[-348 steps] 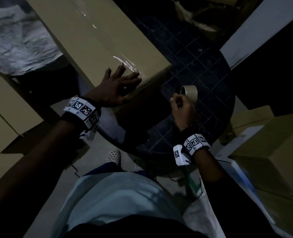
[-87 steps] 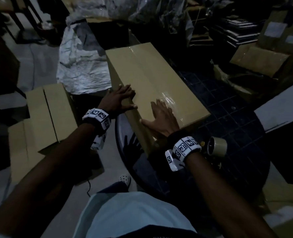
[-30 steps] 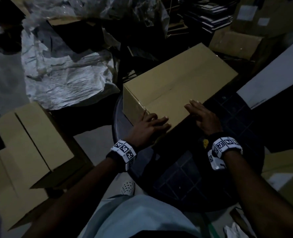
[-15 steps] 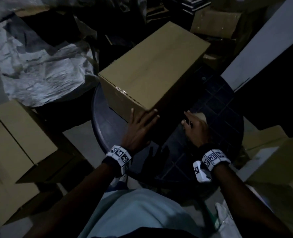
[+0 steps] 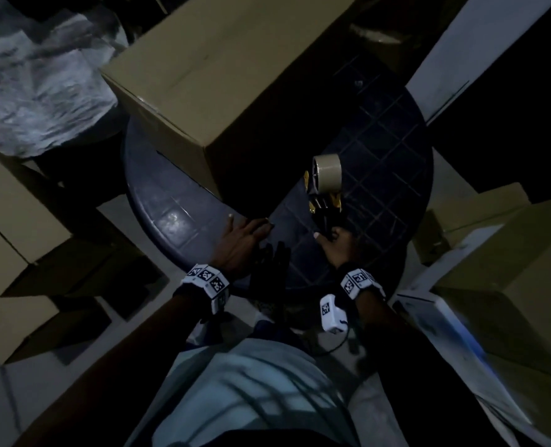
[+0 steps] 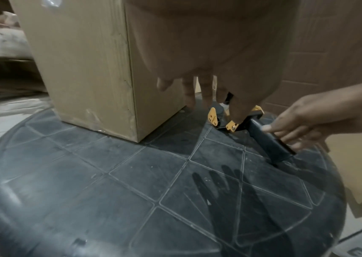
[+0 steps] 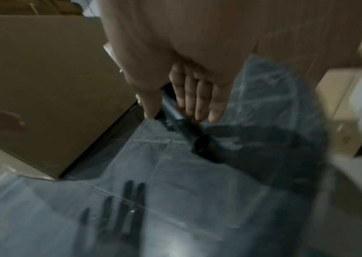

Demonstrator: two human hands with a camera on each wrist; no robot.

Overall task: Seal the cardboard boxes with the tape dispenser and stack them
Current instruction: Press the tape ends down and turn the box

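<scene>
A large closed cardboard box [image 5: 222, 69] stands on the round dark table [image 5: 171, 214], with clear tape along its bottom edge [image 6: 92, 120]. The tape dispenser [image 5: 326, 188], carrying a tan roll and yellow side plates, lies on the table just right of the box's near corner. My right hand [image 5: 327, 235] grips its black handle [image 6: 267, 140], thumb on one side and fingers [image 7: 197, 99] on the other. With straight, spread fingers my left hand [image 5: 248, 222] hovers over the table near the box's corner and holds nothing; its shadow falls on the table [image 6: 226, 200].
Folded and assembled cardboard boxes [image 5: 16, 201] crowd the floor on the left, and another box [image 5: 509, 272] stands on the right. A crumpled grey sheet [image 5: 35, 91] lies at the upper left. A white panel [image 5: 461, 50] leans at the upper right.
Both hands turned the box on the table, then came off it. My right hand reached the dispenser and took its handle; my left hand drew back toward the table's near edge.
</scene>
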